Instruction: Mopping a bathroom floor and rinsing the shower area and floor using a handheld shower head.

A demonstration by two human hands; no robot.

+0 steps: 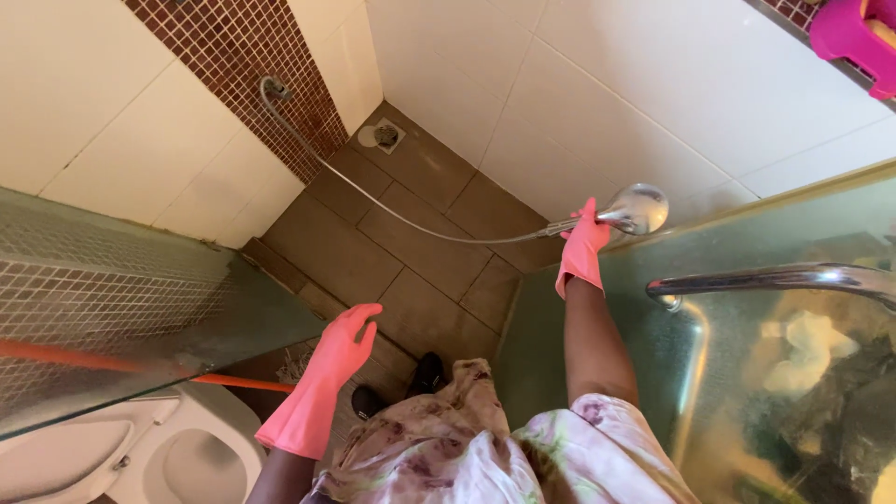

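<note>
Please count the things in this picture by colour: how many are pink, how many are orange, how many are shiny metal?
Pink: 3 (left glove, right glove, tub)
Orange: 1 (stick)
Shiny metal: 3 (shower head, hose, handle)
Total: 7

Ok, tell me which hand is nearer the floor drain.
Left. The left hand hangs open over the floor tiles below the floor drain; the right hand grips the shower head, farther off.

Pink-gloved right hand (584, 245) around chrome shower head (637, 208), left hand (343, 343) open beside glass panel (140, 308).
</note>
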